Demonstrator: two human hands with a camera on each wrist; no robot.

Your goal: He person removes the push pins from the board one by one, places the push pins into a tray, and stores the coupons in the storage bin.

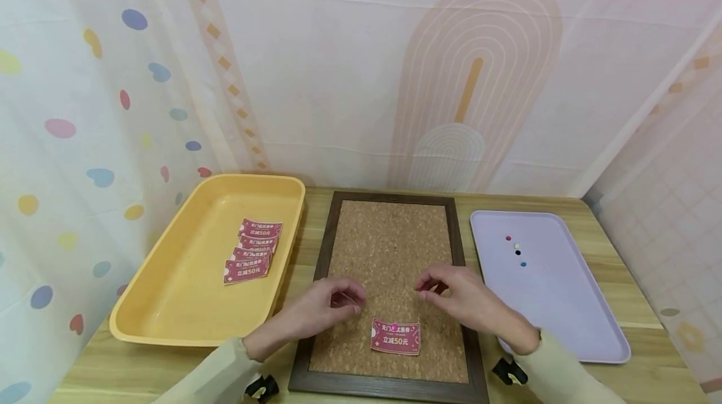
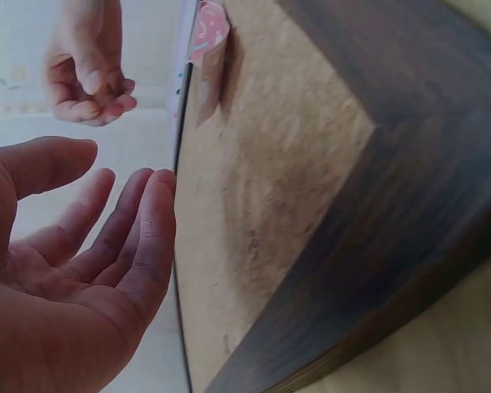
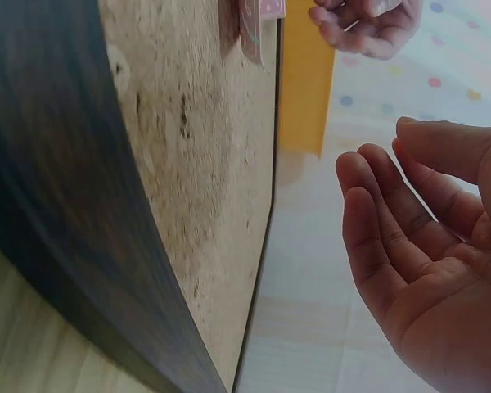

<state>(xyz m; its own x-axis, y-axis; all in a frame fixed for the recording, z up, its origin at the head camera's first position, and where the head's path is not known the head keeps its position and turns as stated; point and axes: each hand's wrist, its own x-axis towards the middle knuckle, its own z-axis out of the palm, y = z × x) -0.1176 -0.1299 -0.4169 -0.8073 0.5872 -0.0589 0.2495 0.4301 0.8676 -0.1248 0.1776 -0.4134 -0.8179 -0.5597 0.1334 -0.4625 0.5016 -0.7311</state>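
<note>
A cork board (image 1: 389,247) with a dark wooden frame lies on the table. One red coupon (image 1: 396,341) sits near its front end, with a pink pushpin (image 1: 394,327) at its upper middle. Over the board's left side hovers my left hand (image 1: 329,305), its fingers loosely bent and nothing held. Across from it my right hand (image 1: 459,296) is above the right side, likewise relaxed, with no object between thumb and fingers. Both wrist views show a gap between thumb and fingertips on the left hand (image 2: 90,246) and the right hand (image 3: 434,237).
To the left stands a yellow tray (image 1: 169,279) holding several overlapping red coupons (image 1: 248,268). On the right, a pale purple tray (image 1: 570,304) carries several small coloured pushpins (image 1: 517,253). A patterned curtain (image 1: 338,78) hangs behind the wooden table (image 1: 615,253).
</note>
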